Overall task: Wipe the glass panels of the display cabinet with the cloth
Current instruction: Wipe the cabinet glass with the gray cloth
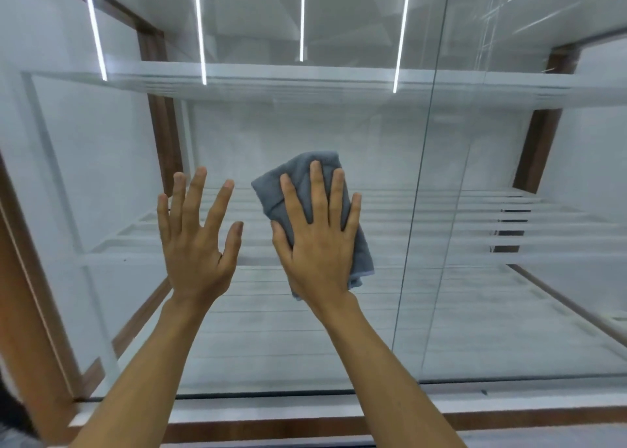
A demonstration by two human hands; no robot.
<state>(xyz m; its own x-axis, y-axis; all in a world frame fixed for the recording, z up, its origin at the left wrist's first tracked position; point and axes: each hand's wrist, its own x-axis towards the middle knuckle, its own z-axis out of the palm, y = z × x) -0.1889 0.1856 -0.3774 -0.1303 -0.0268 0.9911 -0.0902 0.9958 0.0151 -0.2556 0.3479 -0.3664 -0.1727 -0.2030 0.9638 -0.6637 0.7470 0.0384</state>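
A folded grey-blue cloth [298, 179] lies flat against the left glass panel [258, 329] of the display cabinet. My right hand [319, 240] presses on it with fingers spread, and cloth shows above the fingertips and below the palm's right side. To its left, my left hand [196, 240] is raised with fingers apart, palm toward the same panel, holding nothing; whether it touches the glass is unclear. A second glass panel [526, 210] overlaps on the right, its edge running down near the middle right.
White shelves [305, 77] show behind the glass. Brown wooden frame pieces stand at the left [20, 278], right [539, 149] and along the bottom [271, 429]. Bright ceiling light strips reflect in the upper glass.
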